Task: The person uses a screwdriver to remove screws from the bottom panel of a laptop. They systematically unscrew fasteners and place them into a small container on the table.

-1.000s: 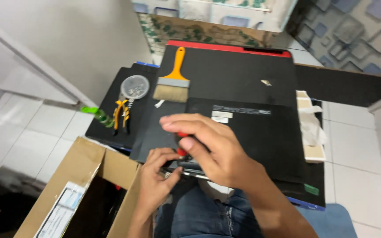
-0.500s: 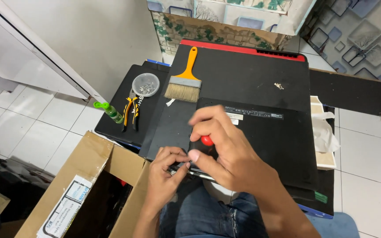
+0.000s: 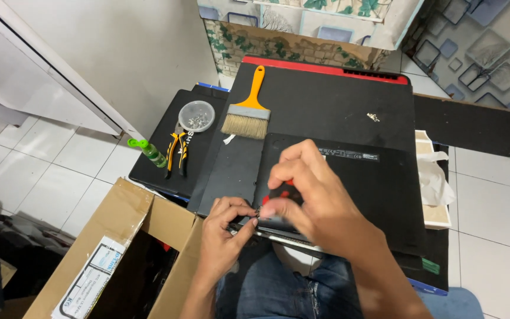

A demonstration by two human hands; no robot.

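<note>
A slim black laptop [image 3: 361, 183] lies flat and upside down, its plain underside up with a narrow label strip near the far edge, its near edge over the person's lap. A small screwdriver with a red and black handle [image 3: 280, 192] stands almost upright at the laptop's near left corner, mostly hidden by fingers.

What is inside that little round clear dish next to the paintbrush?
The round clear dish holds a small heap of tiny metal bits, probably screws; they are too small to tell for sure. Whatever lies beneath that heap is covered.
</note>
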